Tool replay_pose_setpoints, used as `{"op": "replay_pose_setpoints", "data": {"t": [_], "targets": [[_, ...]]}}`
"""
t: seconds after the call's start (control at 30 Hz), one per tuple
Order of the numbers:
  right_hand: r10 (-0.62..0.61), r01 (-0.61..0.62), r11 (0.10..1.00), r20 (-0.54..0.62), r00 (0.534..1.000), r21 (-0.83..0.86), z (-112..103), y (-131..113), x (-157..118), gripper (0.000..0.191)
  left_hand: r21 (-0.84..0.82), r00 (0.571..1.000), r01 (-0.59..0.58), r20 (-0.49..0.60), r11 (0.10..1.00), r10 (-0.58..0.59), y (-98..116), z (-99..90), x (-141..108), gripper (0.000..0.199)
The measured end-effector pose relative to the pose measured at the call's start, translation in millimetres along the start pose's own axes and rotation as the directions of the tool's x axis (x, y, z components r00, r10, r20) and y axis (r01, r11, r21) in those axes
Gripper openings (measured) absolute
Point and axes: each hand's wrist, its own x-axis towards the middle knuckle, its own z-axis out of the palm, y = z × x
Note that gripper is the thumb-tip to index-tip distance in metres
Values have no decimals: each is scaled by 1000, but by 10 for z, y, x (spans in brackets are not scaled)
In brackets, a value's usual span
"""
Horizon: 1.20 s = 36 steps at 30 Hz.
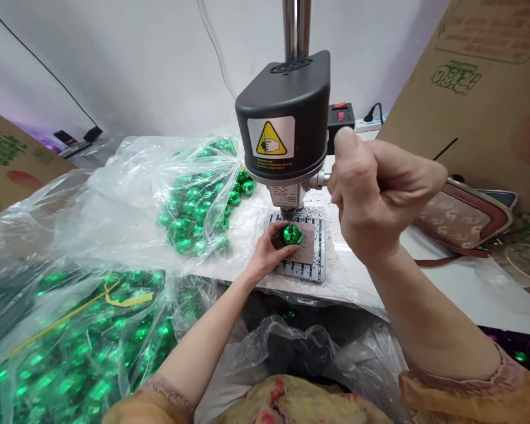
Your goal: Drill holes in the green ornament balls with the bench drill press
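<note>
A shiny green faceted ball (292,235) sits on a flat board (307,250) on the slotted metal base of a small drill press (285,112). My left hand (271,252) grips the ball from its left side between thumb and fingers. The drill bit comes down onto the top of the ball; whether it is inside the ball I cannot tell. My right hand (373,191) is closed in a fist at the press's feed lever (318,180), right of the motor head. Most of the lever is hidden behind that hand.
Clear plastic bags of green balls (194,206) lie left on the white table and at lower left (92,353). Dark shavings surround the base. A handbag (463,212) and a cardboard box (481,70) stand at right. A clear plastic sheet (309,353) hangs in front of me.
</note>
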Motion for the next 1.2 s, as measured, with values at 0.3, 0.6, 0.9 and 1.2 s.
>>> {"op": "replay_pose_setpoints", "data": {"t": [0.3,0.6,0.9,1.2], "targets": [[-187,193,980,127,974,-38,-137,43,-189,46,32,1000,5,-25,999,-4,48,19,-12,53],[-316,319,947,107,943,-15,-142,126,-245,44,-1,1000,-13,-23,1000,13,2,28,-8,57],[-409,390,910,134,903,143,-153,229,-300,44,29,999,-40,-29,999,41,-27,24,-5,59],[-399,379,916,203,894,134,-189,180,-290,44,5,998,-12,-58,1000,12,-19,53,-22,57]]}}
